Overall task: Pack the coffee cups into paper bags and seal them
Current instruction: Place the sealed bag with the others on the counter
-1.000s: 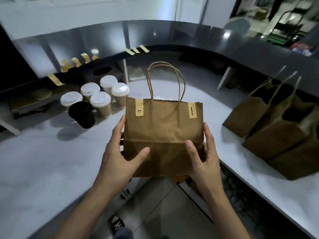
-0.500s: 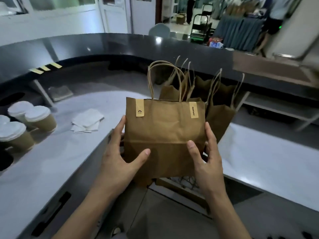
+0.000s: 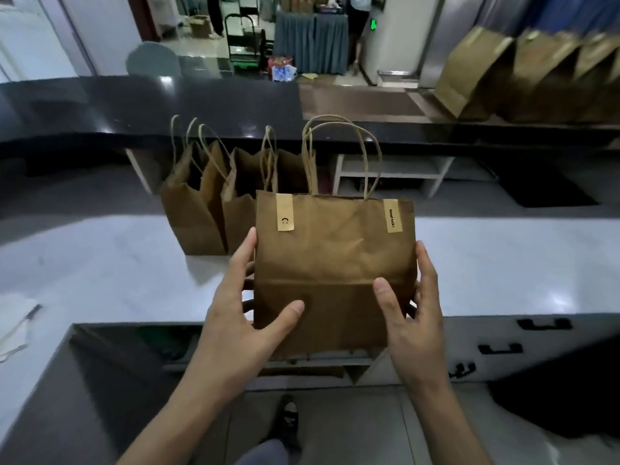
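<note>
White counter (image 3: 100, 263) | sealed paper bag (image 3: 332, 263) (upright) between both hands | left hand (image 3: 235, 317), right hand (image 3: 412, 317) fingers holding its sides

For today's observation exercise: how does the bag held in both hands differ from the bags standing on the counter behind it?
The held bag is closed with two stickers; the counter bags gape open. The held bag is carried by the left hand and right hand; the others rest on the counter. All are brown paper with twisted handles.
</note>
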`<state>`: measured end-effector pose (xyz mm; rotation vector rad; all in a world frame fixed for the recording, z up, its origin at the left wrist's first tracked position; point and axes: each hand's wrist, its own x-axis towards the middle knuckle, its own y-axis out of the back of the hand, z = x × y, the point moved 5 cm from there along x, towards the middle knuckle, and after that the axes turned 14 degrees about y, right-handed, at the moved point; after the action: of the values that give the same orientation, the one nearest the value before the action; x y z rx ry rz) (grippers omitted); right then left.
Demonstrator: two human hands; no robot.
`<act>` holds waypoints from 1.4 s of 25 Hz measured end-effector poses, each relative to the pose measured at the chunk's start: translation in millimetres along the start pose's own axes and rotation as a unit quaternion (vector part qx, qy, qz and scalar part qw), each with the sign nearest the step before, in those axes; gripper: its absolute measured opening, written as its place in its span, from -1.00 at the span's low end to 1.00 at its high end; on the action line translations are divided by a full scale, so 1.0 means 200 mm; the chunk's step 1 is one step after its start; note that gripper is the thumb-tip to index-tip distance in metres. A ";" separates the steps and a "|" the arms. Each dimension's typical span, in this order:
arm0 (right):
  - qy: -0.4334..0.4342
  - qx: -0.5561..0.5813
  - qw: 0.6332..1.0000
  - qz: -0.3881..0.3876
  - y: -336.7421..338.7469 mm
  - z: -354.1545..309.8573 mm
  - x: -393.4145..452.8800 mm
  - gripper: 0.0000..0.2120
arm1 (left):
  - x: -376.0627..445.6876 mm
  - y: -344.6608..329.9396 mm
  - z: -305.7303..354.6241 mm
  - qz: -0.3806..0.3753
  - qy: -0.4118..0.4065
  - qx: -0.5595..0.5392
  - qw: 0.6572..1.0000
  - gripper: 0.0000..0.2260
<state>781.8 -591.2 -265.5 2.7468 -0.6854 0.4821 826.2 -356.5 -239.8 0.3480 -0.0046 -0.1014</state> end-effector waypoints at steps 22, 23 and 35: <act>-0.054 -0.119 0.972 0.193 0.39 0.42 0.76 -0.32 | 1.14 -0.84 0.26 -0.189 -0.064 -0.003 0.980 -0.15; -0.053 -0.117 0.972 0.197 0.41 0.43 0.79 -0.34 | 1.17 -0.87 0.27 -0.189 -0.068 -0.001 0.980 -0.14; 0.006 -0.039 0.988 0.149 0.57 0.57 1.35 -0.57 | 1.44 -1.06 0.51 -0.075 -0.072 0.018 0.994 -0.17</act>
<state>979.0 -835.0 -246.8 2.5757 -1.0952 0.5213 1089.7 -619.1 -220.1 0.3771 -0.1226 -0.2751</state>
